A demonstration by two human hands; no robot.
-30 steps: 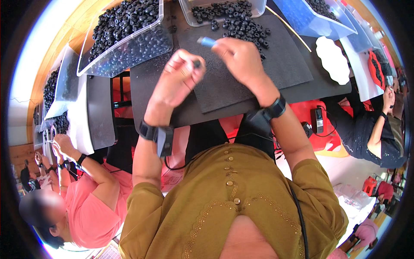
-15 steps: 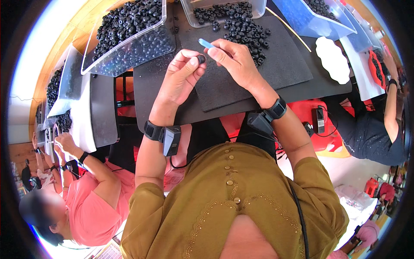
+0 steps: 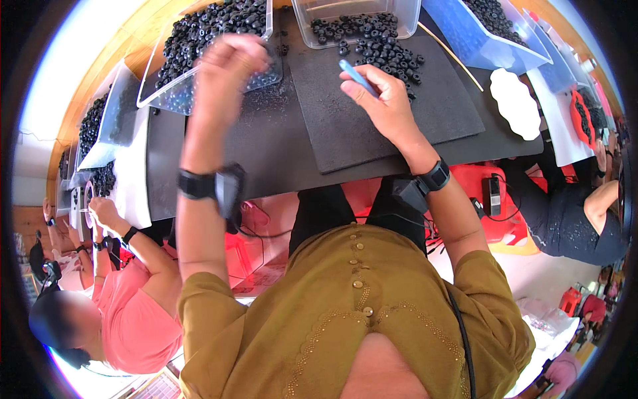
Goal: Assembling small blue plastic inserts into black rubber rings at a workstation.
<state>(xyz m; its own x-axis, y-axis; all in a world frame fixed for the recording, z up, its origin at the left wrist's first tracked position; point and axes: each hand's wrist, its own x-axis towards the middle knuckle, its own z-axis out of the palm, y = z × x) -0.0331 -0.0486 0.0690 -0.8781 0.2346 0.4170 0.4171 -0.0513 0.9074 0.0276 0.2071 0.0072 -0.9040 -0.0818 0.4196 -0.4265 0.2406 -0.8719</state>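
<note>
My right hand (image 3: pixel 385 100) is closed around a slim light-blue, pen-like tool (image 3: pixel 357 77), its end sticking out past the fingers. It is over the dark mat (image 3: pixel 372 133), close to a loose heap of small black rings or beads with holes (image 3: pixel 392 56). My left hand (image 3: pixel 229 63) is smeared by motion over the front rim of a clear plastic bin (image 3: pixel 174 93) full of black beads (image 3: pixel 193 33). Whether its fingers hold a bead cannot be made out.
A second clear bin (image 3: pixel 319 41) of beads stands behind the heap. To its right are a thin pale stick (image 3: pixel 455 56), a white scalloped pad (image 3: pixel 515 103) and a blue-tinted bin (image 3: pixel 478 40). Co-workers sit at both sides, one in a pink shirt (image 3: pixel 136 312).
My left hand, which pinched a black bead beside the tool, has swung left and away to the left bin. My right hand, with the tool, has shifted slightly right.
</note>
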